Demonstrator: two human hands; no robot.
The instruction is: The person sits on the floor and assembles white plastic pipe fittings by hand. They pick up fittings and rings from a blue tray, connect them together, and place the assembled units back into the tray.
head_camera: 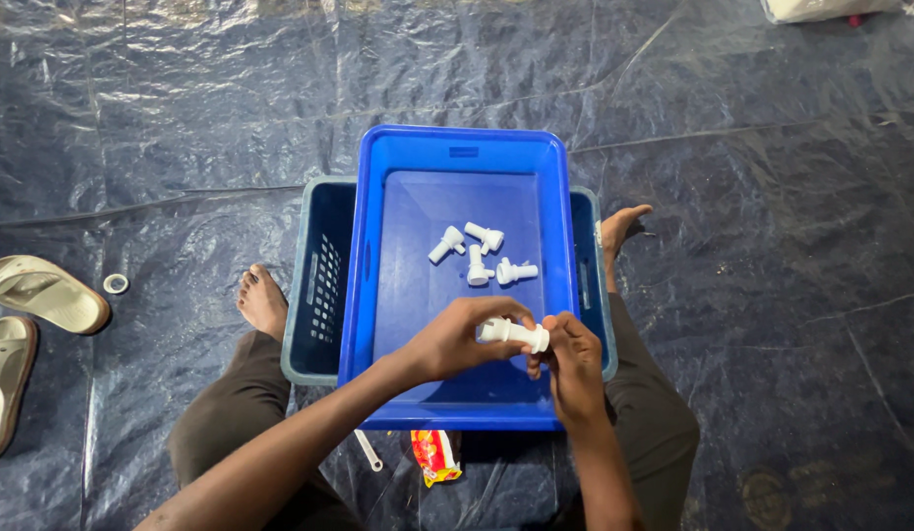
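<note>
The person is wearing dark brown trousers (231, 413) that are covering both legs down to the ankles. Both arms are showing bare to the edge of the picture, with no sleeve, and the left hand (457, 339) and right hand (575, 364) are showing no gloves, rings or watch. The feet (263, 300) are going bare too.

One head-worn view — looking steeply down, close over the blue tray (457, 157) and lap.
</note>
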